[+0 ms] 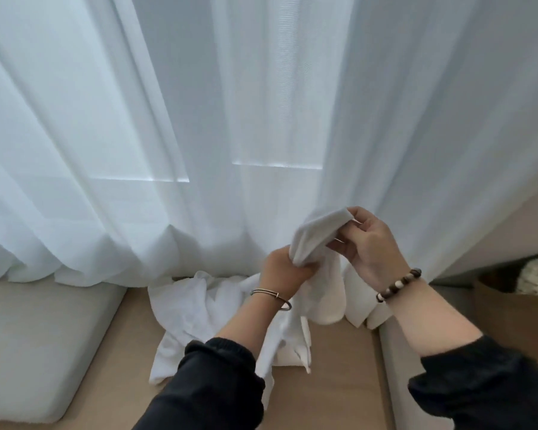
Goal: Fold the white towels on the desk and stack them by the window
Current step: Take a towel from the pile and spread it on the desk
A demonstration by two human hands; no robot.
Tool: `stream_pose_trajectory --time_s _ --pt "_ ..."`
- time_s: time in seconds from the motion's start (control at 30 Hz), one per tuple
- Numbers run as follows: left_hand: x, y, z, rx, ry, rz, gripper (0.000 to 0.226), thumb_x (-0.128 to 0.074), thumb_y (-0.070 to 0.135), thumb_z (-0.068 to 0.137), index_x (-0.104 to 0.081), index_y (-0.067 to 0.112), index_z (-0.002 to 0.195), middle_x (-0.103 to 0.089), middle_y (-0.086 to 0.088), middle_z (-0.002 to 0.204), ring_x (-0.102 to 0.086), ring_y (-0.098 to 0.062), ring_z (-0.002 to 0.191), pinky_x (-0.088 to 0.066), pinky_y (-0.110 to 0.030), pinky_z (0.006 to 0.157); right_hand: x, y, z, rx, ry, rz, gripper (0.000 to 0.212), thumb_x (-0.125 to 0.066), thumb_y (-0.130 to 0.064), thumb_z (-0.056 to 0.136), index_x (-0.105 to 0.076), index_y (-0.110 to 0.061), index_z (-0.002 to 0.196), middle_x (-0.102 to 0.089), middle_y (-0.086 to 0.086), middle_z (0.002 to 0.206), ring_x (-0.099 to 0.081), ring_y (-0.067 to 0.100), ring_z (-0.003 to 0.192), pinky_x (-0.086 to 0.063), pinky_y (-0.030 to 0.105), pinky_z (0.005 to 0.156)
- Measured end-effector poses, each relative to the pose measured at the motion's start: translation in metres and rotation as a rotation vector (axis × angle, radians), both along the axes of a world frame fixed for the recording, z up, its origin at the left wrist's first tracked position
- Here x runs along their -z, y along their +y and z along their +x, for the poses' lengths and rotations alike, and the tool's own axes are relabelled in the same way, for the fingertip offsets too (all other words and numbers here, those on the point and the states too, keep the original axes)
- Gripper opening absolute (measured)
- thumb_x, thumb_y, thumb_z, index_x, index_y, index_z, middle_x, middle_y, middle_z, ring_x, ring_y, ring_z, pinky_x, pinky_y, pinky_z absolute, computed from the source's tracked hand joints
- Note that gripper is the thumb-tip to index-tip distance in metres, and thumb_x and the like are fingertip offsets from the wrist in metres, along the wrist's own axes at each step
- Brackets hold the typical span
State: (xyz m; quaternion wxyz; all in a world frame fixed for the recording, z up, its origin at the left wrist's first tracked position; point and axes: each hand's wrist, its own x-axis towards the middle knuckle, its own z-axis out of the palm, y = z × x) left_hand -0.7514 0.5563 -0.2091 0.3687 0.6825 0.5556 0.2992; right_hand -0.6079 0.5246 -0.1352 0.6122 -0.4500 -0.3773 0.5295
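I hold one white towel (316, 237) up in front of the curtain. My left hand (284, 268) grips its bunched lower part, and my right hand (370, 243) pinches its upper edge between thumb and fingers. The rest of this towel hangs down between my wrists. Below, a crumpled heap of white towels (205, 308) lies on the tan desk surface (339, 383), partly hidden by my left forearm.
A sheer white curtain (199, 135) covers the window along the back and drapes onto the surface. A pale grey cushion (38, 346) lies at the left. Another pale pad (395, 361) sits at the right, and a brown basket (516, 318) stands at the far right.
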Motion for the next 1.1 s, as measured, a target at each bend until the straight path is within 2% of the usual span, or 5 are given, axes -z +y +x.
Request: stream_pose_trajectory --time_s 0.23,0.4,0.6,0.77,1.1 --pt "-0.058 -0.031 0.076 0.172 -0.42 -0.188 0.018 -0.083 0.015 0.068 -0.068 0.016 0.078 -0.072 0.002 0.076 -0.068 -0.011 0.071 -0.056 -0.025 0.063 0.031 -0.095 0.082 0.052 -0.3 -0.177 0.088 -0.083 -0.039 0.065 -0.035 -0.028 0.137 -0.049 -0.008 0.135 -0.051 0.006 0.12 -0.051 0.024 0.09" --pt "-0.089 -0.088 0.179 0.411 -0.412 -0.231 0.02 -0.08 0.014 0.072 -0.067 0.007 0.085 -0.072 -0.009 0.086 -0.068 -0.021 0.081 -0.056 -0.034 0.073 0.022 -0.175 0.132 0.125 -0.302 -0.194 0.109 -0.09 -0.052 0.045 -0.038 -0.028 0.138 -0.062 -0.004 0.126 -0.058 0.014 0.116 -0.048 0.036 0.097" --pt "-0.103 -0.173 0.308 0.631 -0.401 -0.337 0.024 -0.082 0.03 0.069 -0.064 0.02 0.081 -0.07 0.001 0.08 -0.068 -0.013 0.076 -0.053 -0.019 0.055 -0.003 -0.276 0.222 0.416 -0.302 -0.239 0.085 -0.087 -0.041 0.057 -0.049 -0.027 0.132 -0.066 -0.001 0.119 -0.061 0.019 0.112 -0.048 0.043 0.098" --pt "-0.109 -0.267 0.426 0.914 -0.392 -0.556 0.03 -0.076 0.031 0.075 -0.066 0.019 0.101 -0.071 -0.007 0.101 -0.066 -0.029 0.098 -0.055 -0.046 0.085 -0.007 -0.368 0.313 0.967 -0.119 -0.32 0.053 -0.083 -0.023 0.069 -0.062 -0.022 0.118 -0.071 -0.003 0.099 -0.067 0.018 0.092 -0.057 0.036 0.079" --pt "-0.092 -0.466 0.638 1.522 -0.213 -0.356 0.042 -0.071 0.016 0.083 -0.054 0.023 0.121 -0.062 0.008 0.113 -0.059 -0.005 0.101 -0.048 -0.014 0.081 -0.034 -0.591 0.487 1.559 0.045 -0.187 0.015 -0.07 -0.006 0.082 -0.065 -0.013 0.094 -0.071 0.004 0.087 -0.07 0.01 0.07 -0.056 0.024 0.06"
